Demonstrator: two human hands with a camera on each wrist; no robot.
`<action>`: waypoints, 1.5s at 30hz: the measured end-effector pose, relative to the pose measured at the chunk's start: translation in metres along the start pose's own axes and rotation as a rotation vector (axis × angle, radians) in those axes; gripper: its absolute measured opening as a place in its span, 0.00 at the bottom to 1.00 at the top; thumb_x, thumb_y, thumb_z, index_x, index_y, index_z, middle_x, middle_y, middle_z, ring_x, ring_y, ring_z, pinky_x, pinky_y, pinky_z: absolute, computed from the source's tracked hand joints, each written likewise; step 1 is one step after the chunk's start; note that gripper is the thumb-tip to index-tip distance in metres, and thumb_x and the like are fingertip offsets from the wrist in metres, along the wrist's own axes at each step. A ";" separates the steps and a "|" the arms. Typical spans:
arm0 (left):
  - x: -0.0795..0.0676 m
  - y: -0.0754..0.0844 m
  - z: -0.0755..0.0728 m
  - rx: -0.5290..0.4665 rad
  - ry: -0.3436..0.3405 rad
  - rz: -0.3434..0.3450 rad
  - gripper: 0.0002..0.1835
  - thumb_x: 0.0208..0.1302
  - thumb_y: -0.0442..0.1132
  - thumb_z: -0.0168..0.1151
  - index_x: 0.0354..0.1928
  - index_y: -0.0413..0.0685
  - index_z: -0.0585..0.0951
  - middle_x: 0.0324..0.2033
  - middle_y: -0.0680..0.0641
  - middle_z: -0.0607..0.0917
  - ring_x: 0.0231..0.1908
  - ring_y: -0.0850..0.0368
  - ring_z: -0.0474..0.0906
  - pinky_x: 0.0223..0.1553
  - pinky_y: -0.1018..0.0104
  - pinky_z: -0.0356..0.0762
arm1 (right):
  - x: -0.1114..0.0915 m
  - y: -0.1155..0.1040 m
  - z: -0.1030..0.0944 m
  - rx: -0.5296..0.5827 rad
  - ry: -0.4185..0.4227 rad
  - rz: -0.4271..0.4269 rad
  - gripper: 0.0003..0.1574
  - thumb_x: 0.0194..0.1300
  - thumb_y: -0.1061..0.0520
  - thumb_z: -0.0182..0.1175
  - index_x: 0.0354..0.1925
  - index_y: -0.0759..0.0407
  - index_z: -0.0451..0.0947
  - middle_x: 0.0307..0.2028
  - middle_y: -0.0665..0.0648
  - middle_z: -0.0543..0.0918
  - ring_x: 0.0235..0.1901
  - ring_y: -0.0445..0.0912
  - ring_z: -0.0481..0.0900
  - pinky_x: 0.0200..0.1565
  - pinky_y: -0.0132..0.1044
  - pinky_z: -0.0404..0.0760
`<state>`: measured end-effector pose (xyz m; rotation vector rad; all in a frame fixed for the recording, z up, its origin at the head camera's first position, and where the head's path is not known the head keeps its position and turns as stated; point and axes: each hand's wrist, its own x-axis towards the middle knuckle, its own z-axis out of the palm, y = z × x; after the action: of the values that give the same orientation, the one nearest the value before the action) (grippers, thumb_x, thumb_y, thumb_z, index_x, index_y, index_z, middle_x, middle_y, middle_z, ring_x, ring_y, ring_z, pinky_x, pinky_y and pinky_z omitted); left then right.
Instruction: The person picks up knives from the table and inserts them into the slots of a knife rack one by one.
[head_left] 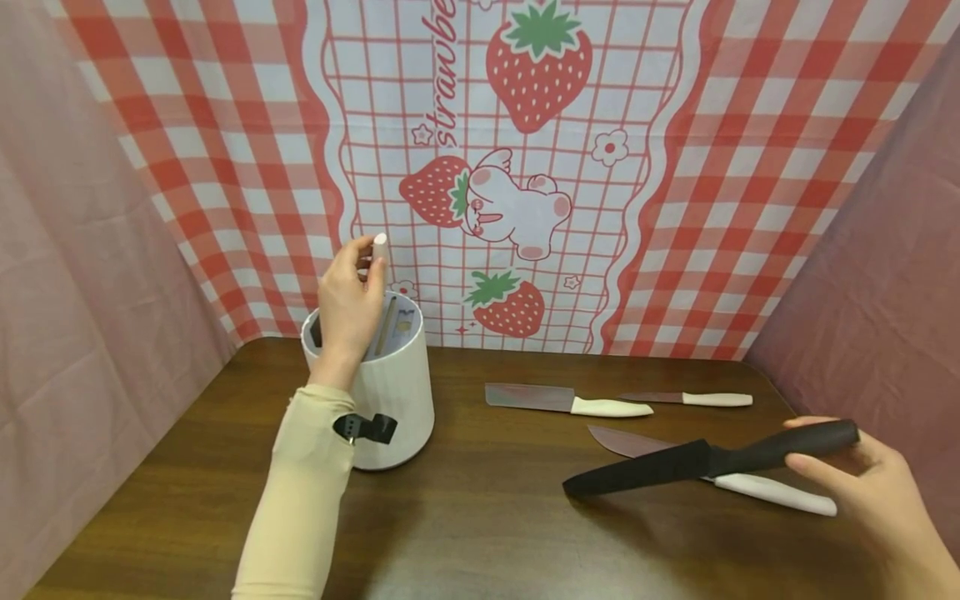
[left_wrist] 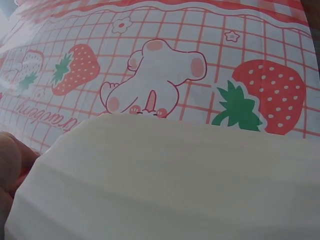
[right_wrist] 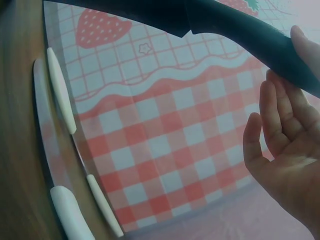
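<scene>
The left hand (head_left: 351,307) pinches a white handle (head_left: 380,245), best held upright above the knife block (head_left: 401,387); the right hand (head_left: 877,483) grips a black knife (head_left: 703,460), tip best clear of the left.

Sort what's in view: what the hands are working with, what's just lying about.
In use, it seems:
black knife, in the right hand
white handle, in the left hand
white slotted holder, by the left hand

Not in use:
broad knife
small knife
long white-handled knife
strawberry-print cloth
</scene>
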<state>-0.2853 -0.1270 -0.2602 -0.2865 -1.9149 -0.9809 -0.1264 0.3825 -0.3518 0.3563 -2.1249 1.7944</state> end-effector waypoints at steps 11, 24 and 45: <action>0.002 -0.002 0.001 -0.004 0.018 -0.032 0.14 0.61 0.34 0.56 0.47 0.36 0.76 0.39 0.39 0.82 0.37 0.49 0.80 0.36 0.59 0.78 | 0.007 -0.011 0.008 -0.009 0.004 -0.038 0.23 0.54 0.79 0.52 0.49 0.69 0.74 0.46 0.45 0.79 0.47 0.35 0.72 0.41 0.20 0.72; -0.001 -0.002 -0.001 0.008 -0.008 -0.070 0.14 0.61 0.34 0.56 0.47 0.36 0.77 0.41 0.40 0.82 0.39 0.49 0.79 0.38 0.59 0.78 | 0.026 -0.037 0.031 -0.105 -0.002 -0.070 0.23 0.54 0.77 0.55 0.51 0.72 0.71 0.41 0.45 0.83 0.44 0.35 0.77 0.42 0.20 0.71; -0.007 0.000 -0.006 0.009 -0.019 -0.062 0.13 0.61 0.34 0.55 0.47 0.37 0.77 0.39 0.41 0.82 0.37 0.49 0.80 0.39 0.58 0.77 | 0.048 -0.052 0.061 0.013 -0.039 -0.193 0.21 0.50 0.80 0.55 0.45 0.74 0.75 0.38 0.48 0.84 0.35 0.37 0.79 0.37 0.23 0.73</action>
<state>-0.2778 -0.1303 -0.2647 -0.2328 -1.9547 -1.0136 -0.1551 0.3149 -0.2948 0.5836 -2.0284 1.7049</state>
